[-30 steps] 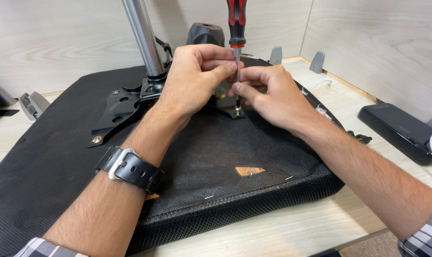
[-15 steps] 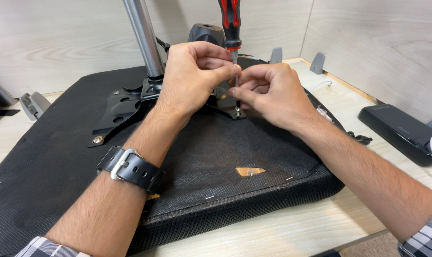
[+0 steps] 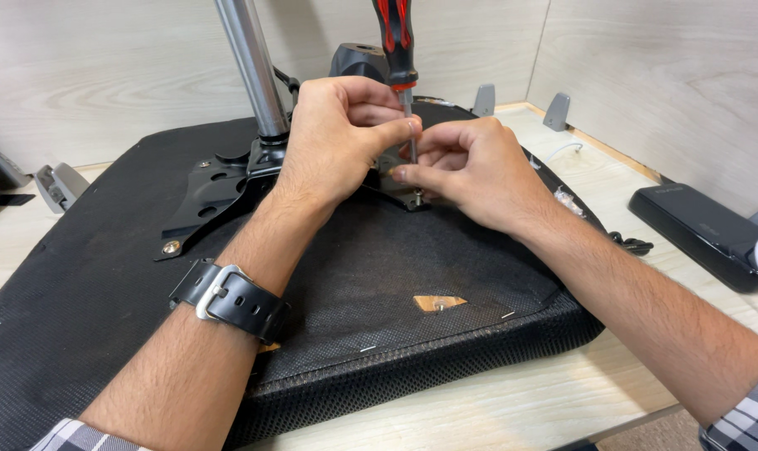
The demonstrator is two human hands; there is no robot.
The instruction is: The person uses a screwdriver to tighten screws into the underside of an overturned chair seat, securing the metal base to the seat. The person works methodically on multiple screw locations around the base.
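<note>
Head view: a red-and-black-handled screwdriver (image 3: 398,42) is held upright, its thin steel shaft pinched between the fingertips of the left hand (image 3: 339,138) and the right hand (image 3: 471,171), both closed lightly around it just above the tip. The tip is set on a small screw (image 3: 418,199) in the black metal bracket (image 3: 220,188), directly below and between the two hands; whether the screw is fully seated cannot be told, but the work seems to be under way, with the driver engaged. A brass-coloured bolt head (image 3: 171,247) is already seated at the bracket's near corner, to the left of the left forearm. The bracket is flat, stamped and matt, bolted to the underside of a seat cushion (image 3: 86,334) covered in coarse black woven fabric, stapled at its edge. A smooth, polished steel column (image 3: 249,67) rises from the bracket beyond the left hand. A black strap watch (image 3: 228,299) with a metal buckle is worn on the left wrist. Right of the right forearm, a flat black box (image 3: 696,230) lies on the pale wooden table (image 3: 512,401).
</note>
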